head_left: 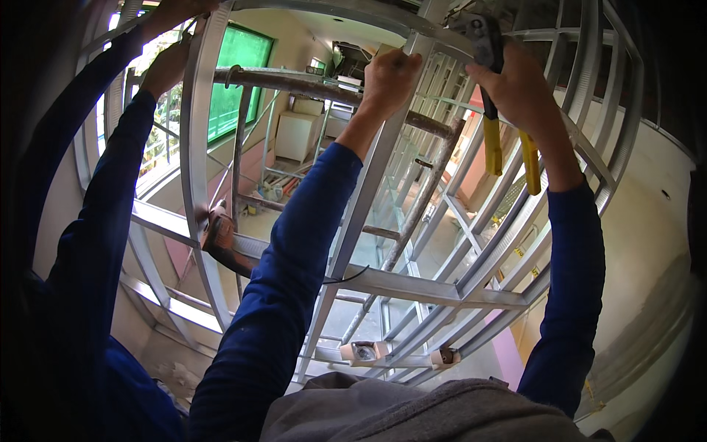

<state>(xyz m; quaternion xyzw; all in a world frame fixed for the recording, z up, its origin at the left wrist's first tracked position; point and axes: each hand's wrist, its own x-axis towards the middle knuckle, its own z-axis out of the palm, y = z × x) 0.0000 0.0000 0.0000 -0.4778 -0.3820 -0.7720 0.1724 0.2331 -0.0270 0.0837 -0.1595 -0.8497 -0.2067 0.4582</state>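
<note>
My left hand [390, 81] is closed against a vertical metal stud [375, 173], with its fingers curled at the stud's upper part. In my right hand [526, 92] is a snips-like hand tool [492, 144] with yellow-and-black handles, which are spread apart. Its dark head sits at the top rail [442, 33] of the frame, right of the stud; the jaw tips are hard to make out. Both my arms reach up in blue sleeves.
A co-worker's hands [166, 70] hold near another stud [197, 125] at left. An orange drill [219, 234] rests by a horizontal rail [398, 286]. Scaffold pipes [317, 87] cross behind. Small open boxes [364, 352] sit low down. A plain wall [648, 243] stands at right.
</note>
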